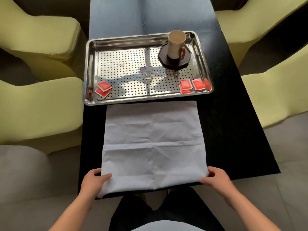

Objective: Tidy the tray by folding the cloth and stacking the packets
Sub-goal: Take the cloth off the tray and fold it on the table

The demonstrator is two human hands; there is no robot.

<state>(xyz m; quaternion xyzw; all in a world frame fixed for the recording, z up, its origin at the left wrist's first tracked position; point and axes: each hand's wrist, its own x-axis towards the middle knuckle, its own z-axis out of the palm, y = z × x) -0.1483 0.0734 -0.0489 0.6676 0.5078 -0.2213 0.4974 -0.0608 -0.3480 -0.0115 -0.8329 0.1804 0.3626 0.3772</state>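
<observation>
At the near edge of the surface [233,130]: left hand [95,179] and right hand [215,177], each pinching a near corner of the cloth [153,144], which lies spread flat. Beyond, at its far edge: tray [87,64], holding two packets [103,88] near-left, three packets [198,84] near-right, and mug [176,44] on coaster [181,64] far-right.

I count one tray [90,64], one white cloth [153,144], one mug [175,45], one black coaster [173,64] and five red packets [104,85].
</observation>
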